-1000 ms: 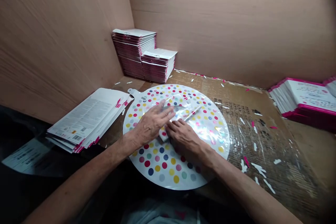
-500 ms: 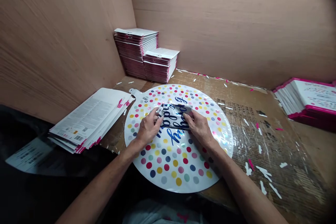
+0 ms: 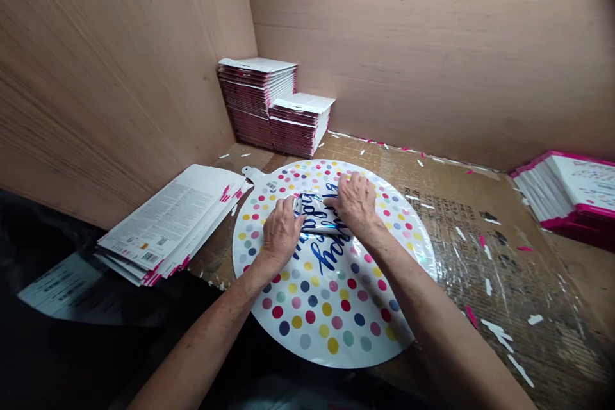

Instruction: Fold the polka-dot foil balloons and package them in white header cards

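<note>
A flat round foil balloon, white with coloured dots and blue lettering, lies face up with its tail at the upper left. On its middle rests a small shiny rectangular packet, with dark lettering showing on or through it; I cannot tell what is inside. My left hand is closed at the packet's left edge, thumb on top. At the opposite edge, my right hand has bent fingers and its thumb on the packet. The right fingertips are partly hidden behind the hand.
White-and-pink card sleeves lie fanned at the left. Two stacks of similar sleeves stand in the back corner by the wooden walls. Another pile sits at the right. Paper scraps litter the taped cardboard surface.
My right hand has lifted and turned, its knuckles now raised above the packet's right side. My left hand remains at the left edge, fingers more bent. The whole view has shifted slightly.
</note>
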`<state>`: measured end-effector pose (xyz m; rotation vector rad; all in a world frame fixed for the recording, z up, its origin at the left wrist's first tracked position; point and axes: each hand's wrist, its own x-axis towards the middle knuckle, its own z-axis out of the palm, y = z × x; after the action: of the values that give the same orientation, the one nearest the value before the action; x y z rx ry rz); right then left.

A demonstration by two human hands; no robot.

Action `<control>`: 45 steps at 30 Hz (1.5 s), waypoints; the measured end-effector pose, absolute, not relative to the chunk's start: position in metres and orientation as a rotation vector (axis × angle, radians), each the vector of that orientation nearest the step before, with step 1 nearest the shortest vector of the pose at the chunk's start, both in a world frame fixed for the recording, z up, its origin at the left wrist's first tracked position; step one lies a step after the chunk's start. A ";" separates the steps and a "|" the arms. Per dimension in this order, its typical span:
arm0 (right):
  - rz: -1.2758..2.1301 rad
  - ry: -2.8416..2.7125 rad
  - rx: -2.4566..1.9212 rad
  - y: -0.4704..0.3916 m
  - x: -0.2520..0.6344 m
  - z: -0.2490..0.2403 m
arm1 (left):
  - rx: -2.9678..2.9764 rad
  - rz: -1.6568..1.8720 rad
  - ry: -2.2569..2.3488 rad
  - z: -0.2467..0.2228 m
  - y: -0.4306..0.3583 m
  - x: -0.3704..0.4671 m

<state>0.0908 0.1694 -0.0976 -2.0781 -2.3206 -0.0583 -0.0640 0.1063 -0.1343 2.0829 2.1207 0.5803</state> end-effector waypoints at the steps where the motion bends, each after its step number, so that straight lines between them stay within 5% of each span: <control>1: -0.059 -2.403 -1.976 0.175 0.089 -0.095 | 2.087 0.597 2.112 -0.135 0.108 -0.065; 8: 0.197 -2.589 -1.745 0.158 0.101 -0.088 | 1.907 0.869 1.974 -0.132 0.102 -0.074; 15: 0.404 -2.462 -1.588 0.095 0.121 -0.097 | 1.510 1.184 1.357 -0.123 0.078 -0.051; 20: 0.790 -2.394 -1.405 0.072 0.114 -0.090 | 1.611 1.184 1.435 -0.109 0.051 -0.049; 24: 0.752 -2.303 -1.454 0.059 0.133 -0.096 | 1.848 1.181 1.746 -0.095 0.034 -0.101; 28: 0.833 -2.238 -1.575 0.059 0.165 -0.115 | 2.006 0.600 2.590 -0.084 0.033 -0.180; 32: 0.851 -2.144 -1.657 0.060 0.179 -0.130 | 2.008 -0.172 2.641 -0.080 0.043 -0.222; 45: 0.924 -2.019 -1.596 0.056 0.176 -0.128 | 2.065 -0.501 2.555 -0.034 0.069 -0.214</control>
<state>0.1763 0.0562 -0.1282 -1.5957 -2.0189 0.9245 -0.2137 0.0692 -0.0344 2.0649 2.5545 -0.5014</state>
